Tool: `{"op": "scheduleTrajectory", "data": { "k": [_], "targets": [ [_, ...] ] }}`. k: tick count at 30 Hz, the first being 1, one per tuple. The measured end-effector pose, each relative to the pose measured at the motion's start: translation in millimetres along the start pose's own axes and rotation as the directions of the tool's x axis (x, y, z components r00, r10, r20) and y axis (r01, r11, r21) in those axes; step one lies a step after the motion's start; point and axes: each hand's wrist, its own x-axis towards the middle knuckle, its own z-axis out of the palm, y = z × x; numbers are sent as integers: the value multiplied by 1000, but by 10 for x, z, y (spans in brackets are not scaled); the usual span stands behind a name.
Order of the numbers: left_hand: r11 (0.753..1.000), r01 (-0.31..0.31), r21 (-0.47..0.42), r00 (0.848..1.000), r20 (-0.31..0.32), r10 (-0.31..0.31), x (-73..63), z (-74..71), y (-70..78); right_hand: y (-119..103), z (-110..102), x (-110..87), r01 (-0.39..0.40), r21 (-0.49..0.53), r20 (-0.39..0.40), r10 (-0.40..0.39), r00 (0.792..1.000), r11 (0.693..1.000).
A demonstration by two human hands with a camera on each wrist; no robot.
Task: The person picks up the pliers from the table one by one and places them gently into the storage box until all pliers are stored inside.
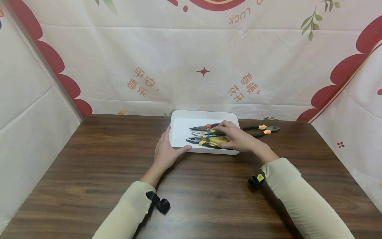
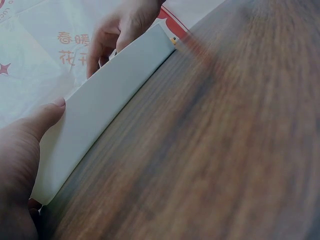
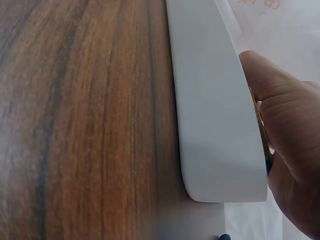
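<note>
A white tray [image 1: 182, 121] stands at the back of the table with several pliers lying in its right part. My left hand [image 1: 167, 151] holds the tray's left front corner, thumb over the front rim and fingers along the left side. My right hand [image 1: 238, 137] reaches over the tray's right end, its thumb and fingers spread across the handles of the pliers [image 1: 213, 140] and gripping them. Long-nose pliers [image 1: 197, 128] lie rearmost, and pliers with yellow-and-black handles [image 1: 194, 140] lie in front. In the right wrist view the tray wall [image 3: 220, 110] hides most of the tools.
Another pair of pliers [image 1: 264, 127] with black and orange handles lies on the wooden table [image 1: 203, 186] right of the tray. A printed white cloth [image 1: 179, 66] hangs behind the table and at both sides.
</note>
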Motion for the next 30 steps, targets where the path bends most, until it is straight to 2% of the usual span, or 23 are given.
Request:
{"op": "scheduleTrajectory", "data": {
  "k": [30],
  "targets": [
    [1000,1,-1,1000,8,-1,-9,-13,15,80,73,50,39,23,45,-40,998,999]
  ]
}}
